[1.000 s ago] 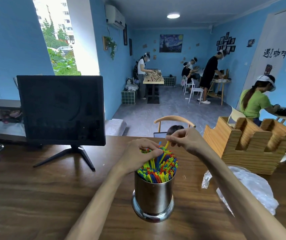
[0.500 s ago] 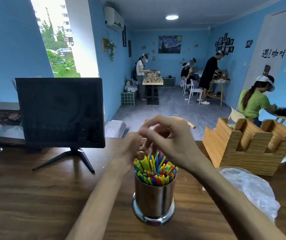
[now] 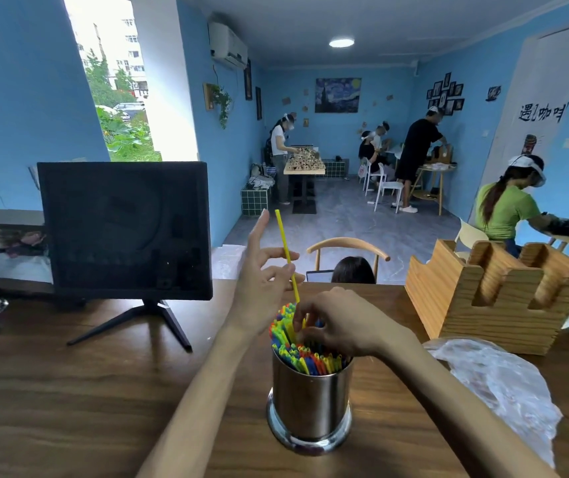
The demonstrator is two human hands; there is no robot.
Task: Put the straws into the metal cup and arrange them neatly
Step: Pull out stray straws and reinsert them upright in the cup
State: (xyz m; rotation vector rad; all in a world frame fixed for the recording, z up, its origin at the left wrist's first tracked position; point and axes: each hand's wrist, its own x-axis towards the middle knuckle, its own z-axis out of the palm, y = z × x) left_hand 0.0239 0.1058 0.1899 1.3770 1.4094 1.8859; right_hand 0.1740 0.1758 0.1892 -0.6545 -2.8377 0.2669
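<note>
Thin yellow plastic straw pinched mid-length in left hand, its other fingers spread; right hand curls into coloured straw bundle in steel cup on counter. Likely light, bendy, slick: grip low near tip

A blue-walled café: small tables, chairs, framed pictures and a wooden counter with a monitor.

One metal cup stands on the tabletop, packed with more coloured straws than can be counted, and one yellow straw rises above them. Also there: one dark monitor, one wooden holder, one plastic bag and two hands: left hand, right hand.
</note>
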